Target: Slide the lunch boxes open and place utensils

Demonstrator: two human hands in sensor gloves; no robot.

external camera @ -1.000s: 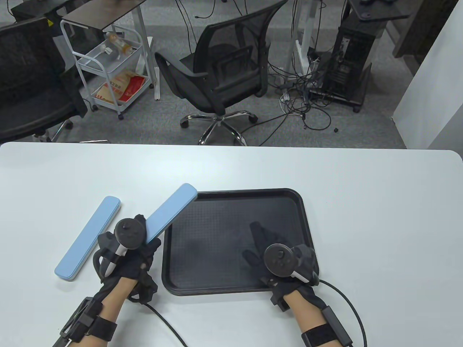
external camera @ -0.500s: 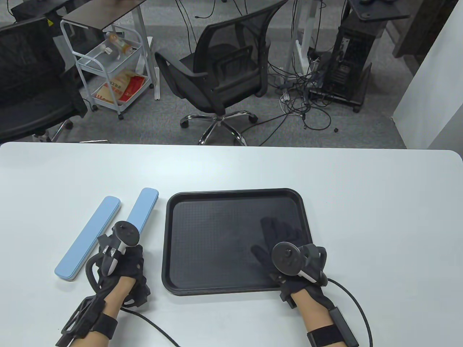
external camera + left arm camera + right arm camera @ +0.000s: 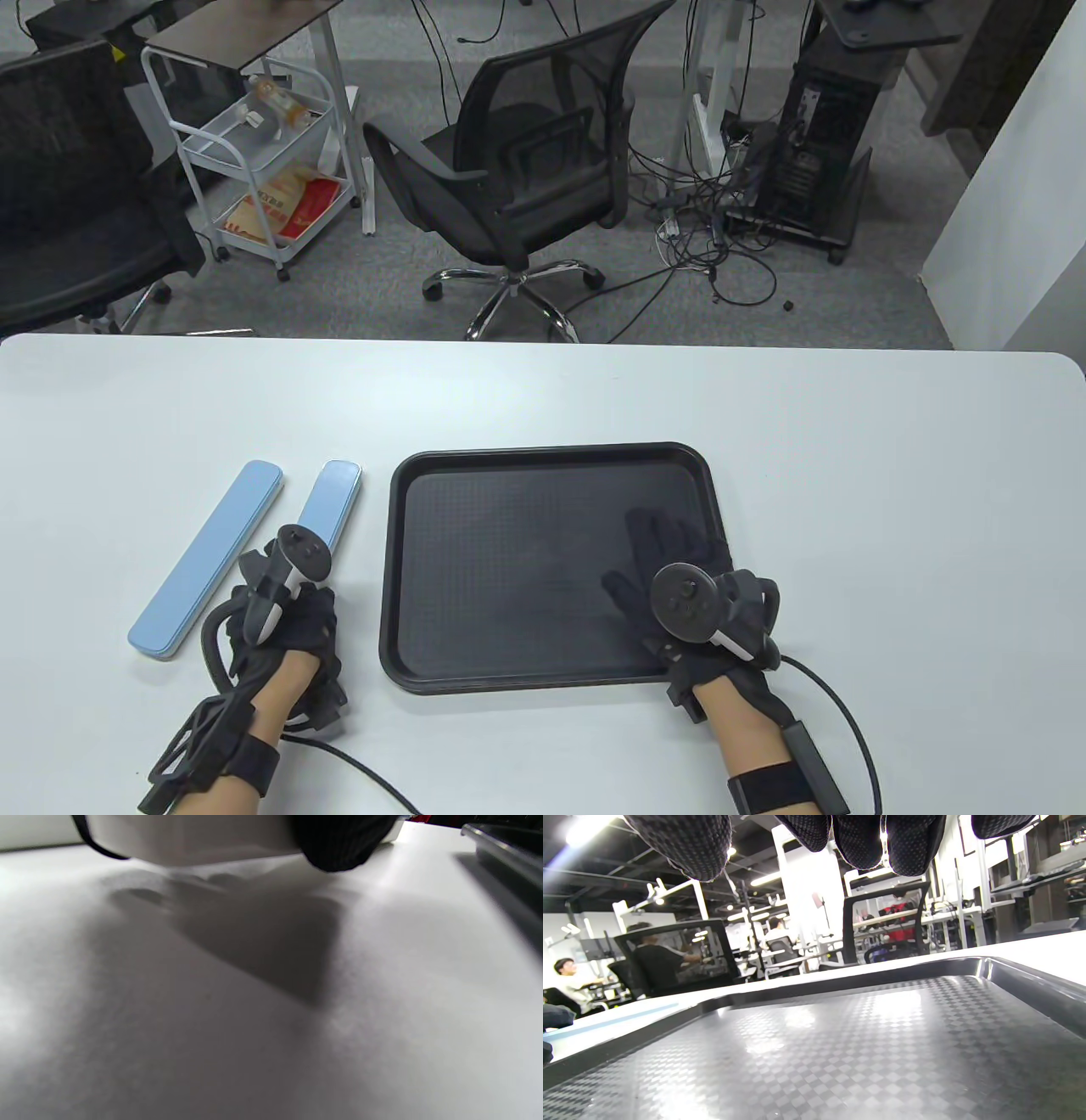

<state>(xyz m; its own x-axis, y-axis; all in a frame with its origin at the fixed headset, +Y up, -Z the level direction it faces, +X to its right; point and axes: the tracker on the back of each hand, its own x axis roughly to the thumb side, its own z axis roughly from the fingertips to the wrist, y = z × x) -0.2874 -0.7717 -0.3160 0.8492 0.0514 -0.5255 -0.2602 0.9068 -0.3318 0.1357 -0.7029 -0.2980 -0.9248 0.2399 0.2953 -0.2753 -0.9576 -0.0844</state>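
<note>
One blue box [image 3: 332,501] seems gripped by the left hand [image 3: 284,607]; the right hand [image 3: 670,564] is spread flat over the tray [image 3: 424,577].

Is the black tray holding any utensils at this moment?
No. The black plastic tray holds no utensils; only the right hand lies over its near right corner.

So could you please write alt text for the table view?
Two gloved hands work at a white table: the left hand holds one of two blue cases, and the right hand lies spread in a black tray.
</note>
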